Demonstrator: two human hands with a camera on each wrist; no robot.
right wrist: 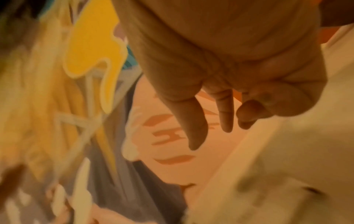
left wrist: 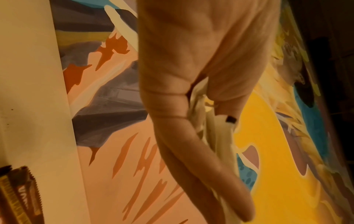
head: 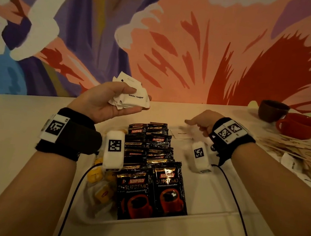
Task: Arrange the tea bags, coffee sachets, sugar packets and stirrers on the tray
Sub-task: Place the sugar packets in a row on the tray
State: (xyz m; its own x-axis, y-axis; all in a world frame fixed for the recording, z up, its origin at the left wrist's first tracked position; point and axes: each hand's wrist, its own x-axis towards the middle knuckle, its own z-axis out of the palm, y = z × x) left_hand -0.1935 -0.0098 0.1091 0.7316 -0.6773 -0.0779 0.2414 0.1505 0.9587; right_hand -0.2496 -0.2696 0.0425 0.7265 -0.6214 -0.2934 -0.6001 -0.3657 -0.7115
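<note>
Left hand (head: 103, 102) raised above white tray's (head: 161, 223) far edge, gripping bundle of white paper sugar packets (head: 132, 97). Right hand (head: 201, 122), loosely curled, empty, over far-right corner.

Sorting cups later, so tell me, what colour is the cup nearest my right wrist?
Red, beside a dark brown cup; clearest in the head view.

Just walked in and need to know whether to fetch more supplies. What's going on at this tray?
A person is stocking a white tray. Their left hand holds a bunch of white sugar packets above it. Their right hand hovers over the tray's far right part, where one sugar packet already lies, and seems to hold nothing. Coffee sachets fill the middle in two rows, with yellow tea bags to their left. The wooden stirrers are still piled on the table, off the tray.
</note>
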